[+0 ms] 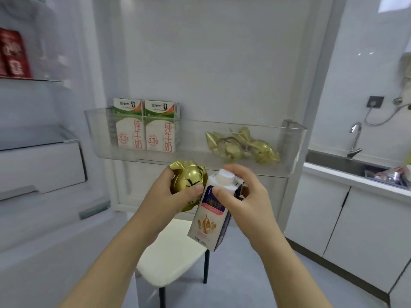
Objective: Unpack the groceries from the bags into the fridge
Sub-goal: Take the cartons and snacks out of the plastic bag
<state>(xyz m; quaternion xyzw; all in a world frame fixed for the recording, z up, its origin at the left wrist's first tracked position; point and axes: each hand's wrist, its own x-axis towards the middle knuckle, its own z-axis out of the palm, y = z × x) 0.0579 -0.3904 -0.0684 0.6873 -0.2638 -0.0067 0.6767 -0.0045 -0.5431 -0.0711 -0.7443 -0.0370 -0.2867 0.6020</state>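
Head view, single frame. Person stands at the open fridge door (211, 63).

- Left hand (175, 196): grips a round gold-foil item (188, 176). Thumb lies across its front and the other fingers are curled behind it, mostly hidden.
- Right hand (244, 198): holds a small milk carton (209, 218) near its top. Thumb is pressed on the printed front face; the fingers are curled over the far side, beside the white cap (225, 177).
- Carton is tilted, cap end up and away, base down and towards the camera.
- Carton's upper edge sits just beside the gold item; whether they touch cannot be told.
- Both items are held in the air, below and in front of the clear door bin (193, 141), and above a white chair seat (173, 258).

Door bin contents:
- Two upright milk cartons (144, 127), side by side at its left end, touching.
- Cluster of gold-foil pieces (242, 145) lying towards its right end, well apart from the cartons.

Surroundings:
- Red pack (13, 54) on an upper fridge shelf, left, blurred.
- White drawer (40, 165) below it.
- Sink (333, 161) with a tap (354, 141) at right, over white cabinets (355, 218).
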